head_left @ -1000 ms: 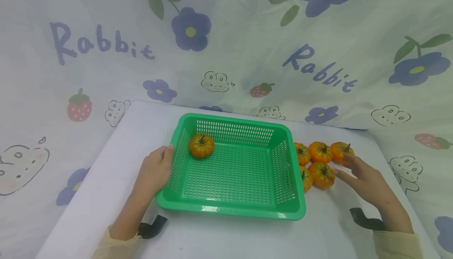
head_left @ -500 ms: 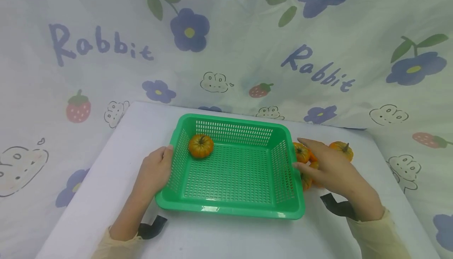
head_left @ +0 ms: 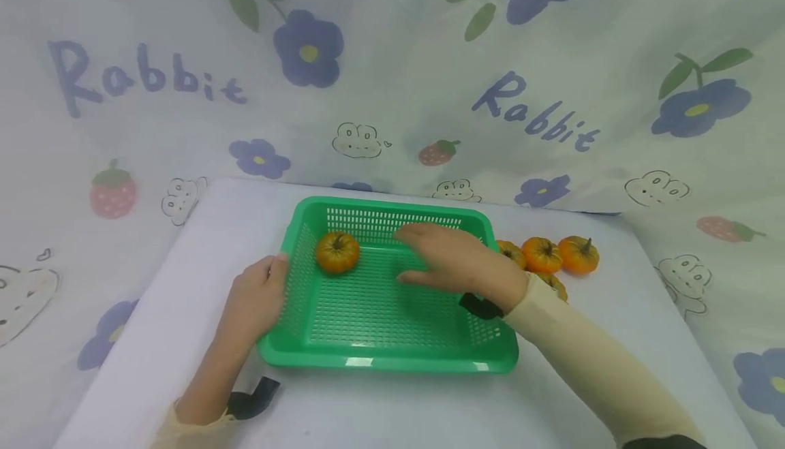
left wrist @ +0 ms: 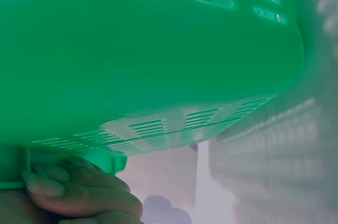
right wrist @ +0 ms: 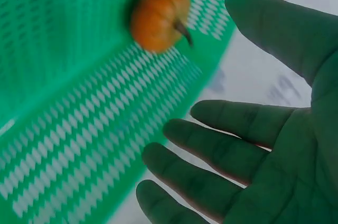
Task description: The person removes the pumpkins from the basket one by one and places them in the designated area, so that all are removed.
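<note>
My left hand (head_left: 253,293) grips the left rim of a green plastic basket (head_left: 392,360); in the left wrist view its fingers (left wrist: 90,195) curl under that rim. One small orange pumpkin (head_left: 337,253) sits inside, at the far left corner. Over the middle of the basket is my right hand (head_left: 456,258), holding nothing. Its thumb and fingers are spread in the right wrist view, where the same pumpkin (right wrist: 161,18) shows beyond the fingertips. On the table to the right lie several more pumpkins (head_left: 578,255), some partly hidden by the basket and right forearm.
The basket stands on a white table (head_left: 380,408). Behind and beside it hangs a pale cloth (head_left: 392,81) printed with flowers, rabbits and strawberries. A dark strap end (head_left: 254,398) sticks out at the left wrist.
My right hand has moved left, from the far right pumpkin across the group to above the basket. The left hand keeps its hold on the rim. The view has shifted slightly.
</note>
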### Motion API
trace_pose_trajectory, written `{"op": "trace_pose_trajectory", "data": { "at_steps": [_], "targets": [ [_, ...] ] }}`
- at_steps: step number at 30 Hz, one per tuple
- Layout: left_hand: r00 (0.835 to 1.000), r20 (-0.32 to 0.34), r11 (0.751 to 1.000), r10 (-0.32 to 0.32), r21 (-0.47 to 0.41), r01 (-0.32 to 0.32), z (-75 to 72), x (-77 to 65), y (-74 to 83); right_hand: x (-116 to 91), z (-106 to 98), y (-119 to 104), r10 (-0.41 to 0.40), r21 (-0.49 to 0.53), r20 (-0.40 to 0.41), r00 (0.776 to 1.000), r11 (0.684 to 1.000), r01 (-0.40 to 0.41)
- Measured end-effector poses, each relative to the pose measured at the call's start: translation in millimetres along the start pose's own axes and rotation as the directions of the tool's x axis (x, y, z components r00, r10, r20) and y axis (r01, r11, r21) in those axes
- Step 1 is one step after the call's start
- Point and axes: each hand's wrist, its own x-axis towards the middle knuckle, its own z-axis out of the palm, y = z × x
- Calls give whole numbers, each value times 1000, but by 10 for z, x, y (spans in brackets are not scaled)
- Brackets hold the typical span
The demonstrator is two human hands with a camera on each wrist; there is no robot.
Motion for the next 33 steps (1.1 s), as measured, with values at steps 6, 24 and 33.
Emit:
{"op": "trace_pose_trajectory", "data": {
  "at_steps": [6, 24, 33],
  "targets": [
    [1000, 0, 1000, 0, -24, 0, -25, 0, -43, 550, 148, -186, -75, -69, 125, 989, 994, 84],
    [1000, 24, 999, -7, -35, 8, 25, 26, -21, 1217, 462, -303, -18, 12, 115, 993, 1000, 17],
    [999, 32, 999, -13, -47, 14, 32, 31, -28, 1265, 599, -253, -26, 1, 113, 993, 1000, 26]
  ]
}}
